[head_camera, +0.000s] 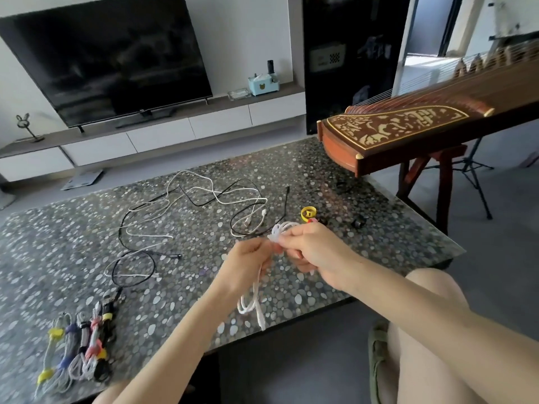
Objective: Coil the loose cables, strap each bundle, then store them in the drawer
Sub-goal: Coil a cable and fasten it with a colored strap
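Note:
A white cable [253, 304] hangs in loops between my hands above the pebble-patterned table [58, 234]. My left hand [248, 263] grips the folded strands, whose plug end dangles below. My right hand [312, 252] pinches the upper loops of the same cable. Loose black and white cables [204, 199] lie tangled across the middle of the table. Several strapped bundles [78, 348] lie side by side at the near left. A yellow strap roll [308, 213], a red strap [312, 220] and a black strap [358, 222] lie just beyond my right hand.
A wooden zither [408, 132] on a stand overhangs the table's far right corner. A television [110, 59] stands on a low cabinet with white drawers [157, 135] behind the table. My bare knee [431, 330] is at the near right, past the table edge.

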Motion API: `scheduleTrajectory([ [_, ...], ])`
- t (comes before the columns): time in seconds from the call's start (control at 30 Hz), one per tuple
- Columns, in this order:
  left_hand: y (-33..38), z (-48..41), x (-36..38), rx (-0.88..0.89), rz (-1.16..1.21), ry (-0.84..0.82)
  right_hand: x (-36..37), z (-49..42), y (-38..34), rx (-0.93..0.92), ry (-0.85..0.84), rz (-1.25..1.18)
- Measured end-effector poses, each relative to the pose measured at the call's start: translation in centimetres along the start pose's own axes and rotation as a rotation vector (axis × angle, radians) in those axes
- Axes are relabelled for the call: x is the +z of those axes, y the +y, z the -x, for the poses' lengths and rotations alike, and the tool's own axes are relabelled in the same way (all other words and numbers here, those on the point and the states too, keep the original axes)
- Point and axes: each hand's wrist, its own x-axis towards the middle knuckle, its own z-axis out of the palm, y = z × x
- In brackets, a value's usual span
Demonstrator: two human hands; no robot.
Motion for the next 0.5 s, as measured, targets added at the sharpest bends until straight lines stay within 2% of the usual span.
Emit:
scheduleTrajectory([
  [0.13,0.8,-0.2,-1.8,-0.231,0.383,-0.246,0.2,0.3,-0.1,-0.105,-0.006,0.058],
  [0.2,0.6,-0.3,-2.2,-0.29,0.45,-0.329,0.1,0.3,0.0,-0.126,0.001,0.107],
  [0.27,0.5,-0.3,-2.2,-0.294,0.428,-0.341,0.1,0.3,0.0,-0.129,0.032,0.151],
  [0.33,0.3,-0.2,-1.5,-0.236,0.249,-0.232,0.2,0.2,0.1,-0.119,0.067,0.226],
  [0.43,-0.3,-0.3,0.1,-0.043,-0.275,0.055,0.5,-0.1,0.6,-0.026,0.093,0.371],
  [0.5,-0.8,-0.5,1.1,0.033,-0.448,0.167,1.0,-0.2,1.0,0.0,0.11,0.428],
])
